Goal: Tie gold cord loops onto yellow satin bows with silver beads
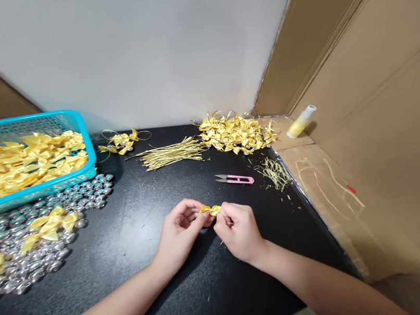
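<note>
Between my hands, just above the black table, is a yellow ribbon bow (pixel 210 210). My left hand (pixel 184 223) pinches its left side between thumb and fingers. My right hand (pixel 239 228) closes on its right side, the fingers curled tight; a short bit of gold cord shows beneath, mostly hidden. Beyond the hands lie pink thread snips (pixel 239 178), blades pointing left. A bundle of gold cords (pixel 172 153) is spread farther back. To its right rises a heap of finished bows with silver beads (pixel 235 131).
At left, a turquoise basket (pixel 87 144) holds many yellow bows, with silver beads (pixel 56 254) and loose bows (pixel 52 224) in front. A few beaded bows (pixel 124 140) lie near the wall. Cord clippings (pixel 275 174) and a white-yellow tube (pixel 301 121) are at right beside cardboard (pixel 390 151).
</note>
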The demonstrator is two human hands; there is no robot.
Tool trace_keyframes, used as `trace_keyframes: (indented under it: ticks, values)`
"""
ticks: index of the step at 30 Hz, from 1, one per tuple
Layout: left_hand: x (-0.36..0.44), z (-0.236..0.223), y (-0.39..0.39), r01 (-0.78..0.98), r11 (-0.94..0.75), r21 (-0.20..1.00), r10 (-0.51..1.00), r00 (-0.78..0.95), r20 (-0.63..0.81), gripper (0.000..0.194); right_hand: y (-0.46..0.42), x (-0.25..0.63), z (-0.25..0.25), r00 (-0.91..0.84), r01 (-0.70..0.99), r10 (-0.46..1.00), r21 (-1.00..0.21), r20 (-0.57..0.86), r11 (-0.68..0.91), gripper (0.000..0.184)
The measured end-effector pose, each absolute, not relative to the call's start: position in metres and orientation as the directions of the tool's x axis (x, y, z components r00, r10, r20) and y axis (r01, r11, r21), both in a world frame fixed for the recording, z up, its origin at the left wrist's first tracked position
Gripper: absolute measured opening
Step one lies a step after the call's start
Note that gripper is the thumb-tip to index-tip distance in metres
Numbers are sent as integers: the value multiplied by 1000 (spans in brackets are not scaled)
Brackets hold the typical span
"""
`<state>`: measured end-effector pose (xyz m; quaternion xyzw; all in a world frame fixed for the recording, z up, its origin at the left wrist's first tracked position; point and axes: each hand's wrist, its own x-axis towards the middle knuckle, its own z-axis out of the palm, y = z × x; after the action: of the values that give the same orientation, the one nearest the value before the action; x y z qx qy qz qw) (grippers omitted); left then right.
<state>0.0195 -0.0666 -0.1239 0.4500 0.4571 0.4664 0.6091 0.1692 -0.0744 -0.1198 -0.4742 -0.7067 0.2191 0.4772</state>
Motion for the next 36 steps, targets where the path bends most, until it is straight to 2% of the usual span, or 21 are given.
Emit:
trace_keyframes:
  ticks: [36]
  values:
    - [22,-117,-68,-89,162,983,983,99,-153,17,-74,169,-119,-97,464,887,-768,452,442,32]
